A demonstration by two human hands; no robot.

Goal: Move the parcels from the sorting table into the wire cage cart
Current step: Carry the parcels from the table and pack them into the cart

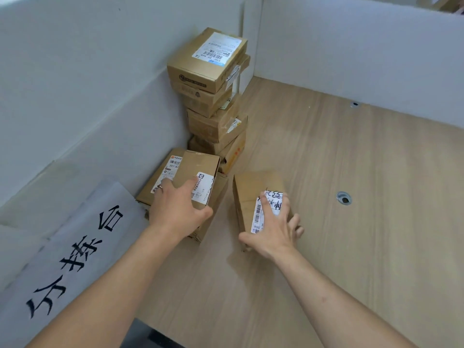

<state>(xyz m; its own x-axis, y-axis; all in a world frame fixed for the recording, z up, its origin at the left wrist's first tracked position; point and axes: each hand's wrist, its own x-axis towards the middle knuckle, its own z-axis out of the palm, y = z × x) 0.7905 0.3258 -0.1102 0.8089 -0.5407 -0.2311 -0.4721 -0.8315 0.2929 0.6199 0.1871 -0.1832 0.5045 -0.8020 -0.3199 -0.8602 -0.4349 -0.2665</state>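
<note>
Cardboard parcels sit in the left corner of the wooden sorting table (351, 222). My left hand (177, 209) grips a small brown parcel (198, 169) with a white label, which lies on top of a flatter labelled box (163, 177). To the right, my right hand (276, 227) spreads over a separate brown parcel (256, 189) standing on the table, its fingers on the white barcode label. Behind them a leaning stack of several boxes (211, 96) rises in the corner. The wire cage cart is not in view.
White partition walls (351, 51) enclose the table at the back and left. A white paper sign (75, 247) with black characters hangs on the left edge. Two round cable holes (343, 197) sit in the tabletop at right.
</note>
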